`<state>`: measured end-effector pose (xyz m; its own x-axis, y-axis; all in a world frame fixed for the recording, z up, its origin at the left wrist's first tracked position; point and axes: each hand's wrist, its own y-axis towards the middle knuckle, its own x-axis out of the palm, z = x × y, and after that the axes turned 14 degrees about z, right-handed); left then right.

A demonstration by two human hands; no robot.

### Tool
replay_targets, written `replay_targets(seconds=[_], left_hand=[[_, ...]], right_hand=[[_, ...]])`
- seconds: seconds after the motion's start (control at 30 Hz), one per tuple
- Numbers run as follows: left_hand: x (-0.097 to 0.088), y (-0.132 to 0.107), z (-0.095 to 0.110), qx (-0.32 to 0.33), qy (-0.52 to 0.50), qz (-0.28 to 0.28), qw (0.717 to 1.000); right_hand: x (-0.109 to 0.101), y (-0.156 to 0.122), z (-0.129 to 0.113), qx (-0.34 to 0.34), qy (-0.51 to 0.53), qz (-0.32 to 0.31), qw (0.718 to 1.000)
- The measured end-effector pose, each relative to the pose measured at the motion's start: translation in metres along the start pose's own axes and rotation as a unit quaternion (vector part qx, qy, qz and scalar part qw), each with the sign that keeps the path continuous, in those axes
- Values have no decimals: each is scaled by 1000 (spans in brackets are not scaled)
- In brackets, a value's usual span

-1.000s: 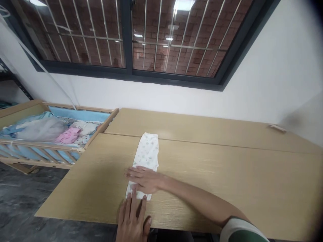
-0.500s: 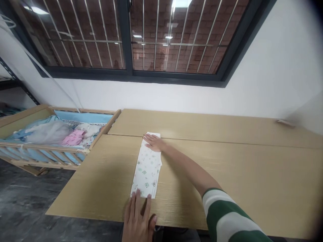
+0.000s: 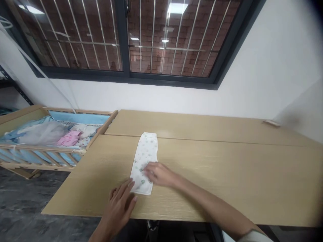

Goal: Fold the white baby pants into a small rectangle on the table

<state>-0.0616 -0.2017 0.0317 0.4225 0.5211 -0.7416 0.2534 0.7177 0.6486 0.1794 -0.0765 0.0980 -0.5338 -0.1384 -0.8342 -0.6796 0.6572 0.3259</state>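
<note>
A long white folded garment (image 3: 144,151) with a small green print lies flat on the wooden tabletop; what kind of garment it is cannot be told from the fold. My left hand (image 3: 118,201) is at its lower left corner, fingers stretched out, with the fingertips touching the edge of the cloth. Over the lower right part of the garment is my right hand (image 3: 157,173), its fingers loosely bent and slightly blurred. No cloth is seen gathered in that hand. The garment's far end is uncovered and reaches past the seam between the boards.
The wooden tabletop (image 3: 214,178) stretches to the right, along a white wall. A wooden crib (image 3: 58,156) with clothes and a pink cloth (image 3: 69,138) inside stands at the left. Above is a barred window (image 3: 128,74). A small flat object (image 3: 272,123) lies at the back right.
My right hand has moved from the garment's far end toward me, to its lower right part. My left hand has shifted left, from the near edge to the lower left corner.
</note>
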Motion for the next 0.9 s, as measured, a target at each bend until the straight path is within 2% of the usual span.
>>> replay_targets(seconds=[0.1,0.2,0.3,0.4,0.5,0.6,0.67,0.8,0.9], left_hand=[[-4,-9,-1,53,-16,-26,998],[-11,-23,6,99,-18,-39,994],[-22,-29,15,133,-40,-21,990],[-31,-26,22,152,-78,-4,985],[-33,-20,26,126,-101,-20,987],[-28,-7,22,65,-114,-22,991],[-23,12,14,40,-137,-1,990],[-9,76,-8,-21,-183,54,981],[9,133,-24,-75,-177,36,981]], right_hand=[[3,-61,-40,-17,3,-25,1000],[14,-107,-61,-10,-28,-16,999],[33,-136,-67,-17,-56,29,998],[44,-148,-72,-22,-61,82,994],[35,-144,-79,6,-32,99,995],[11,-126,-80,53,28,113,992],[-6,-107,-75,64,66,136,986],[-29,-56,-47,88,96,190,973],[-33,-10,-7,125,91,252,955]])
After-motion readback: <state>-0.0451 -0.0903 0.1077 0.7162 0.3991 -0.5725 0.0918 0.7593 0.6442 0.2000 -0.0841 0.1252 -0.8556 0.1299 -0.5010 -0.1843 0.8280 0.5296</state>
